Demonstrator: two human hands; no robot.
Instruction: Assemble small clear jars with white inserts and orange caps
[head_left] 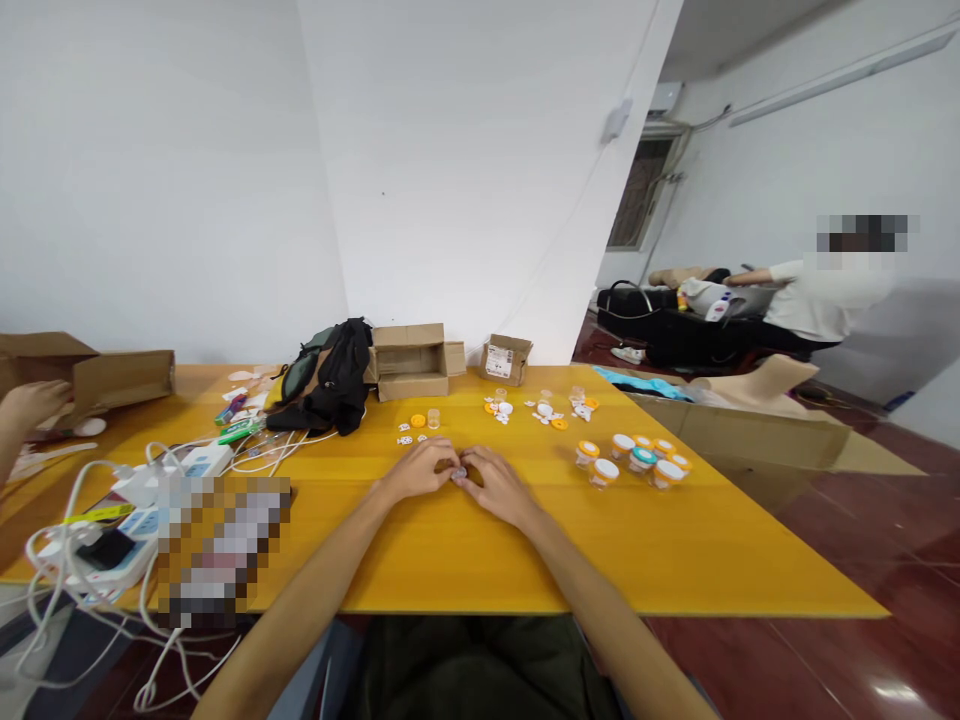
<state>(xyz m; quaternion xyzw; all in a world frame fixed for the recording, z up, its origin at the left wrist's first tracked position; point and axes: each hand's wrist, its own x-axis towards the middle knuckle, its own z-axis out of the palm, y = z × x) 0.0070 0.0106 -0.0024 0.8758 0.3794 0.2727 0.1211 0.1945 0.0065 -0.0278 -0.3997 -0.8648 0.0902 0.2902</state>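
At the middle of the table, my left hand point(423, 468) and my right hand point(496, 486) meet with fingers closed on a small clear plastic piece point(458, 474). Its exact kind is too small to tell, and fingertips hide part of it. Just beyond my left hand stand a clear cup point(433, 419) and an orange ring-like lid point(418, 421), with small white perforated pieces point(406, 440) beside them. Farther right lie groups of white parts point(503, 410), clear cups and orange lids. Several capped clear jars point(604, 472), with orange, white or teal lids, stand to the right.
Cardboard boxes point(411, 372) and a black bag point(337, 385) line the back. Power strips point(135, 535) with tangled white cables and a blurred flat object point(225, 550) occupy the left. Another person's hand point(41, 402) reaches to a box there. A second person point(829, 290) sits at far right.
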